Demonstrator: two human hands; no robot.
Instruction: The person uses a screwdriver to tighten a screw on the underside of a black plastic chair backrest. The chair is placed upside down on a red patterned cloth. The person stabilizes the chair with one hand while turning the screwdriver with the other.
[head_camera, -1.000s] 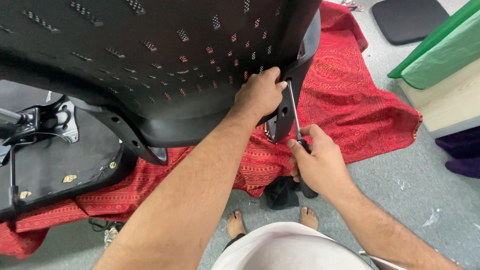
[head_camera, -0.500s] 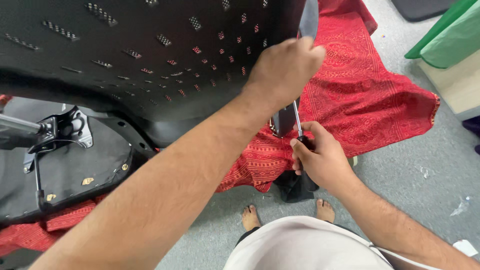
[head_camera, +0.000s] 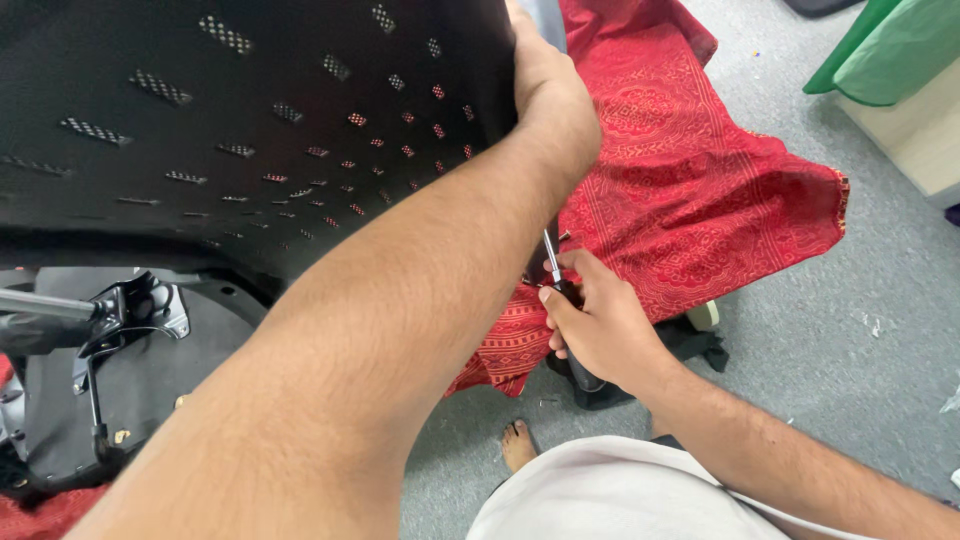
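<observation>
Gripping the upper right edge of a black perforated chair back (head_camera: 250, 140), the left hand (head_camera: 550, 95) had its fingers wrapped over the rim and out of sight behind it, so the hand was clamped on that edge, with the forearm running diagonally down across the middle of the view. Lower and to the right, the right hand (head_camera: 600, 325) was closed around the dark handle of a screwdriver (head_camera: 556, 275), whose thin metal shaft rose from between thumb and forefinger toward the underside of the left wrist; the tip was hidden behind the arm, so what it met could not be told. Both hands were over a red patterned cloth (head_camera: 700, 180) spread on a grey floor (head_camera: 850, 360), the chair back covering the cloth's left part. A dark crumpled item (head_camera: 700, 340) lay on the floor just beside the right hand, partly under it. At the lower left, a black seat pan (head_camera: 130, 400) lay with its metal lever mechanism (head_camera: 120, 315) facing up. A bare foot (head_camera: 518, 445) showed at the bottom, next to a light garment (head_camera: 600, 500). A green panel (head_camera: 880, 50) stood at the upper right corner.
</observation>
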